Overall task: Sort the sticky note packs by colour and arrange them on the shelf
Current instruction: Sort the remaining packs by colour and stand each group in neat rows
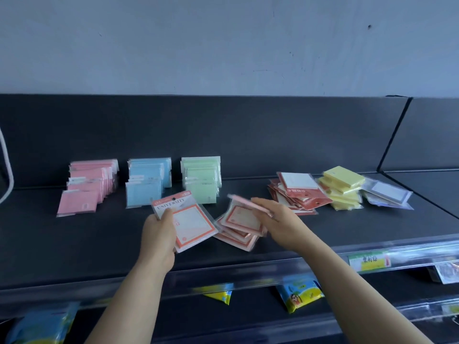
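On the dark shelf [99, 234] stand three sorted rows of packs: pink packs [87, 187] at the left, blue packs [146, 180] beside them, green packs [201, 177] to their right. My left hand [159, 232] grips a small stack of orange-bordered packs [191, 219] marked UNIVERSITY. My right hand [275, 222] pinches one pack of the same kind [246, 203], tilted flat and blurred, above a loose heap of orange-bordered packs [238, 229]. Farther right lie a red-orange pile [298, 194], a yellow pile [342, 189] and lilac packs [387, 194].
A clear price rail [273, 266] with a green and yellow label [367, 261] runs along the shelf's front edge. Blue and yellow packets [298, 294] hang on the lower shelf. A dark back panel [223, 130] closes the rear; a white cable [6, 170] hangs at the left.
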`<action>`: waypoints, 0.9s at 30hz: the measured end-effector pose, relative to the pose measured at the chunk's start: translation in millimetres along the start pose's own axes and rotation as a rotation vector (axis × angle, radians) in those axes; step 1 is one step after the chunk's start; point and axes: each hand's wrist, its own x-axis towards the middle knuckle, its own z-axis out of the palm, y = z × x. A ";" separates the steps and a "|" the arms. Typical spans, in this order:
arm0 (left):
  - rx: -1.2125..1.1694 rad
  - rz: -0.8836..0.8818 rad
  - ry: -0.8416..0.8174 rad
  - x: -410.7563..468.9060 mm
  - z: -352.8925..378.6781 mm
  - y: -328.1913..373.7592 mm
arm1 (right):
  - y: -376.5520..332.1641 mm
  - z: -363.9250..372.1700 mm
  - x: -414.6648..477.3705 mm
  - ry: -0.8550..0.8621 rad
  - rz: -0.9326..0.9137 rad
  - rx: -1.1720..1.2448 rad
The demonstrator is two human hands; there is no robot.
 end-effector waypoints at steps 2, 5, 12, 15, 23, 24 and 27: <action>0.002 -0.023 -0.095 -6.0 0.0 3.5 | 2.0 2.1 -1.0 0.055 -0.028 0.009; -0.023 -0.049 -0.257 -15.4 5.9 12.4 | -5.0 6.8 -1.9 -0.023 -0.137 0.041; 0.086 -0.069 -0.348 -17.7 17.0 10.5 | -15.3 19.9 -2.5 -0.261 -0.105 -0.023; 0.099 0.008 -0.255 -17.3 7.7 9.6 | -7.0 11.9 -0.2 -0.146 0.016 -0.079; -0.030 -0.069 -0.156 -6.7 -20.1 -2.1 | 5.8 17.4 -4.7 -0.088 0.113 -0.149; -0.032 -0.067 -0.160 -6.9 -20.6 -2.7 | 6.1 16.5 -5.3 -0.067 0.119 -0.107; -0.046 -0.049 -0.150 -8.3 -19.7 -2.0 | 5.5 15.5 -7.3 0.061 0.079 0.060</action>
